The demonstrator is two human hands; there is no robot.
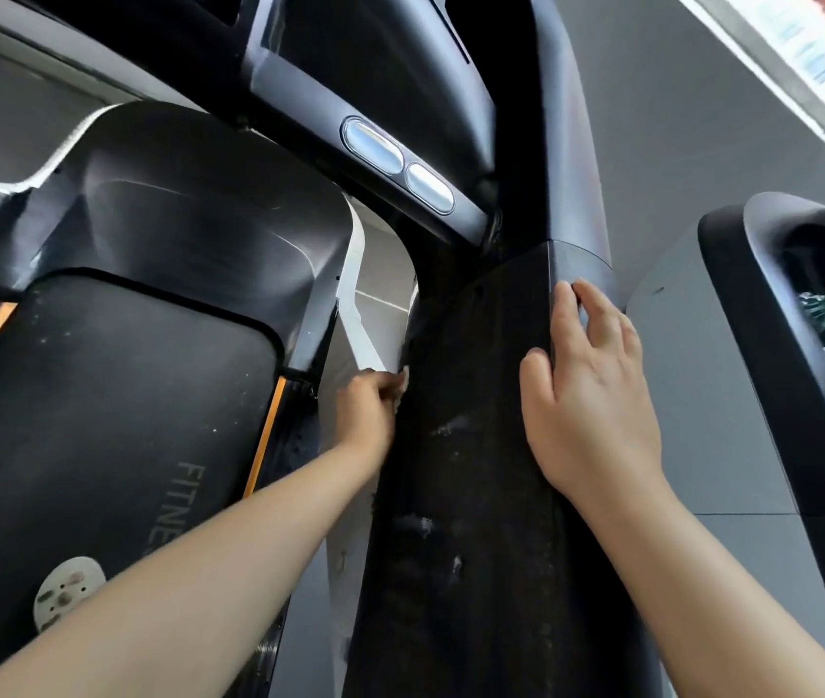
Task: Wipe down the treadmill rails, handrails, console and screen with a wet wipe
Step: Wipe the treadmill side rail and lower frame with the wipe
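Treadmill belt (113,395) reads "FITNE"; left hand (367,410) pinches wipe (404,382), right hand (587,390) flat on handrail (476,445).

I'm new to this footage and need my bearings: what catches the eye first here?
The wide black handrail runs up the centre, streaked with wet marks. The right hand lies flat on its outer edge, while the left hand presses a wet wipe against its inner side. Left of it lies the running belt with orange stripes.
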